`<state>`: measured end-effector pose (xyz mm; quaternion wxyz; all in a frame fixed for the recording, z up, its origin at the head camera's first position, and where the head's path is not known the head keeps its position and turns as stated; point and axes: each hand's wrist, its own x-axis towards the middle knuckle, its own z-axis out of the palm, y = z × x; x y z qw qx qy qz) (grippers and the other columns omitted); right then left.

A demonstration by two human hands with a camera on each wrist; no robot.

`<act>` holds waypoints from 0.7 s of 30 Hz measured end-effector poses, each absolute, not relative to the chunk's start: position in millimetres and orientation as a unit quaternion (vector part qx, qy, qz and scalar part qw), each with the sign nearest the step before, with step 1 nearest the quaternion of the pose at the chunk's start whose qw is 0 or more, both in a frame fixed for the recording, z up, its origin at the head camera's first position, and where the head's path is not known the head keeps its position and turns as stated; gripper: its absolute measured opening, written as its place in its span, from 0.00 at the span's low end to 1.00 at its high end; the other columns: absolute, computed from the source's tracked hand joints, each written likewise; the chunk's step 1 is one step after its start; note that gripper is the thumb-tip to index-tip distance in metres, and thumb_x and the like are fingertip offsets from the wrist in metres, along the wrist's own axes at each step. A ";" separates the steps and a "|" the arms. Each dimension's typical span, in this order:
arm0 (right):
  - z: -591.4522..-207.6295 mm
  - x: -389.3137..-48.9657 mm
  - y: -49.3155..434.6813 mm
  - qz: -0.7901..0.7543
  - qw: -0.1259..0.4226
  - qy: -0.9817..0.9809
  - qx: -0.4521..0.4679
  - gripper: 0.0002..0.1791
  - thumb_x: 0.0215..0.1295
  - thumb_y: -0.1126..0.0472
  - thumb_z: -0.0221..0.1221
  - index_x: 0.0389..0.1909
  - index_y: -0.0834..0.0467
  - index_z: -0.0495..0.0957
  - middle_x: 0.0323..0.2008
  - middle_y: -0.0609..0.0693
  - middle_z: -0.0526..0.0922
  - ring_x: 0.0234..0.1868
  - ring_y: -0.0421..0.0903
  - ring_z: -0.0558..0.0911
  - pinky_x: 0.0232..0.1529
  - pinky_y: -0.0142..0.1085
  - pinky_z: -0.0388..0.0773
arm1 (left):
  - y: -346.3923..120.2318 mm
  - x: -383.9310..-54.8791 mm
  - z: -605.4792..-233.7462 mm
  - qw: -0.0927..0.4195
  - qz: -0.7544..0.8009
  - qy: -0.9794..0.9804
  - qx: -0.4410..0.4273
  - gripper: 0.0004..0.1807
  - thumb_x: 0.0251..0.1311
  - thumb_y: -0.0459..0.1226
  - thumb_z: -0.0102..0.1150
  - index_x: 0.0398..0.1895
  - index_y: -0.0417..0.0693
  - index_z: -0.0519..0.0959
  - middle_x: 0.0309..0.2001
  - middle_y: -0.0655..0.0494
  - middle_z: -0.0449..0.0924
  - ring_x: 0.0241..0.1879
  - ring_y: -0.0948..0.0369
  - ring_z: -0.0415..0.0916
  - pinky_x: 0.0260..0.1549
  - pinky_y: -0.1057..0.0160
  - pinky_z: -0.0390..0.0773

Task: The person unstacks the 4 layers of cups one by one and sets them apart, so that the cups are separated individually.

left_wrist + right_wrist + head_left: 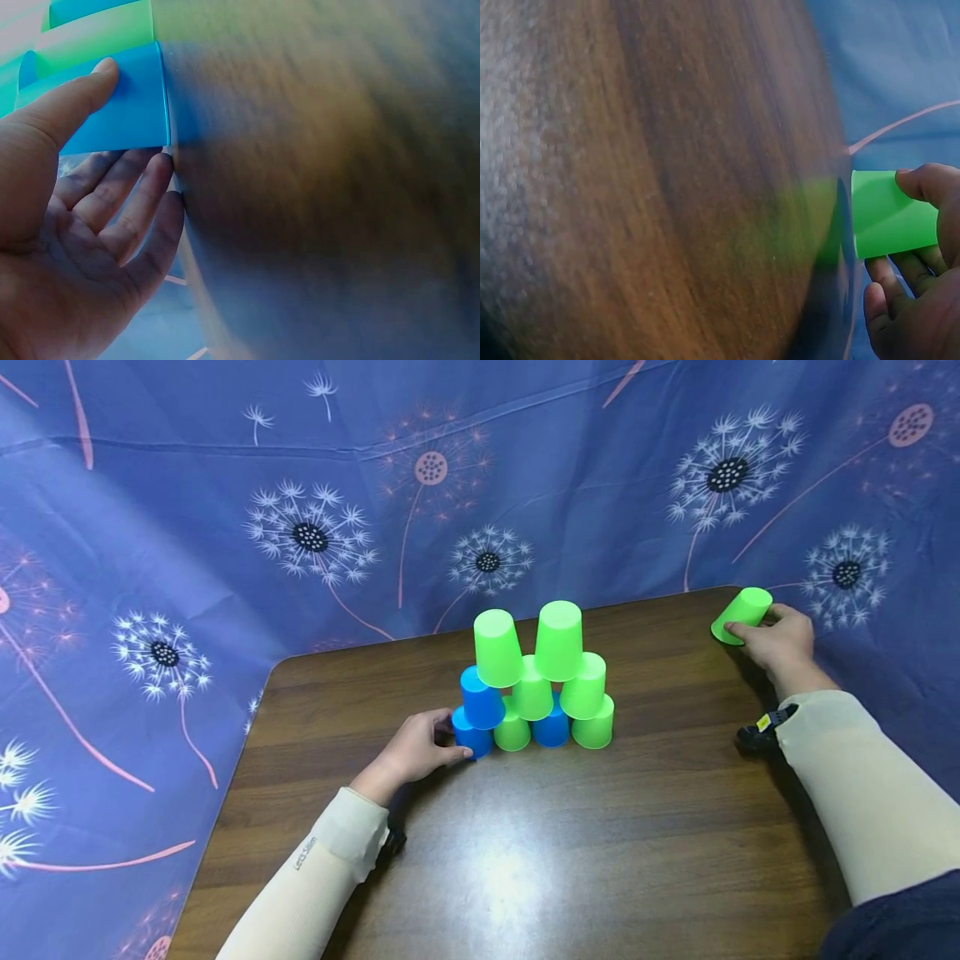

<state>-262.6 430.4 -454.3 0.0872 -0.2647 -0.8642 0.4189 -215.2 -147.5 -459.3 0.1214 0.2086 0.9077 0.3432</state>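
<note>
A pyramid of upside-down plastic cups stands on the wooden table (540,860). Its bottom row alternates blue and green. Above sit a blue cup (481,697) and two green cups, topped by two more green cups, one of them (559,639) on the right. My left hand (411,747) holds the leftmost bottom blue cup (112,112), thumb on its near side and fingers around its far side. At the table's far right corner, my right hand (783,639) grips a separate green cup (889,214) between thumb and fingers. That cup is upside down, near the tabletop; contact is unclear.
A blue cloth (585,510) with dandelion prints hangs behind the table and down its left side. The table's back edge runs just behind the pyramid. A bright light reflection (502,868) lies on the wood in front.
</note>
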 end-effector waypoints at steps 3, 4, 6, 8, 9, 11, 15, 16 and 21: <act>-454.1 -262.2 430.0 0.416 0.087 -0.865 -0.267 0.51 0.56 0.34 0.59 0.72 0.63 0.56 0.65 0.67 0.64 0.62 0.63 0.66 0.59 0.55 0.66 | -147.7 -214.7 -459.5 0.122 0.344 0.907 0.210 0.29 0.49 0.51 0.73 0.54 0.54 0.77 0.44 0.63 0.80 0.46 0.62 0.78 0.50 0.55 0.76; -454.0 -261.9 430.0 0.414 0.085 -0.866 -0.267 0.52 0.56 0.34 0.59 0.72 0.63 0.56 0.65 0.67 0.63 0.62 0.63 0.66 0.59 0.55 0.66 | -147.8 -214.6 -459.4 0.121 0.344 0.907 0.210 0.29 0.49 0.51 0.73 0.54 0.54 0.77 0.44 0.63 0.81 0.46 0.62 0.78 0.50 0.55 0.76; -454.1 -261.2 429.9 0.412 0.080 -0.867 -0.268 0.53 0.56 0.33 0.59 0.72 0.64 0.55 0.65 0.68 0.63 0.62 0.64 0.65 0.59 0.55 0.65 | -147.8 -214.4 -459.5 0.121 0.342 0.908 0.210 0.29 0.49 0.51 0.72 0.54 0.54 0.77 0.44 0.63 0.81 0.46 0.62 0.78 0.50 0.55 0.76; -454.5 -260.6 430.0 0.412 0.075 -0.867 -0.270 0.53 0.56 0.33 0.59 0.72 0.64 0.55 0.66 0.68 0.62 0.63 0.64 0.65 0.59 0.56 0.65 | -147.9 -214.3 -459.7 0.120 0.343 0.907 0.211 0.29 0.49 0.51 0.73 0.54 0.53 0.77 0.44 0.63 0.81 0.46 0.61 0.78 0.50 0.55 0.76; -454.6 -260.2 430.0 0.411 0.073 -0.867 -0.271 0.53 0.56 0.33 0.59 0.72 0.64 0.55 0.66 0.68 0.62 0.63 0.65 0.65 0.59 0.56 0.65 | -147.9 -214.4 -459.8 0.119 0.344 0.907 0.212 0.29 0.49 0.51 0.73 0.54 0.53 0.77 0.44 0.62 0.81 0.46 0.61 0.78 0.50 0.55 0.76; -455.2 -259.9 430.1 0.410 0.071 -0.867 -0.273 0.53 0.56 0.33 0.59 0.72 0.64 0.55 0.66 0.68 0.61 0.63 0.65 0.64 0.59 0.57 0.64 | -148.0 -214.5 -460.3 0.118 0.346 0.906 0.215 0.30 0.49 0.50 0.73 0.55 0.52 0.77 0.44 0.62 0.81 0.46 0.61 0.78 0.50 0.54 0.76; -456.6 -260.5 430.0 0.409 0.076 -0.868 -0.272 0.53 0.56 0.33 0.60 0.72 0.64 0.56 0.66 0.68 0.63 0.63 0.65 0.65 0.60 0.57 0.64 | -148.3 -214.8 -460.4 0.117 0.347 0.905 0.215 0.30 0.49 0.51 0.73 0.55 0.52 0.77 0.44 0.62 0.81 0.45 0.62 0.78 0.50 0.54 0.77; -456.9 -260.6 429.9 0.409 0.078 -0.868 -0.271 0.52 0.56 0.34 0.60 0.72 0.64 0.57 0.65 0.68 0.63 0.63 0.65 0.65 0.60 0.57 0.64 | -148.3 -214.9 -460.4 0.116 0.346 0.906 0.216 0.30 0.49 0.50 0.73 0.55 0.52 0.77 0.44 0.62 0.81 0.45 0.62 0.78 0.49 0.54 0.77; -455.5 -260.0 428.3 0.409 0.081 -0.868 -0.270 0.53 0.55 0.35 0.62 0.73 0.62 0.55 0.66 0.67 0.62 0.64 0.64 0.65 0.60 0.56 0.65 | -148.1 -215.6 -460.1 0.118 0.342 0.908 0.212 0.30 0.49 0.51 0.73 0.55 0.53 0.77 0.44 0.63 0.80 0.44 0.63 0.78 0.49 0.56 0.77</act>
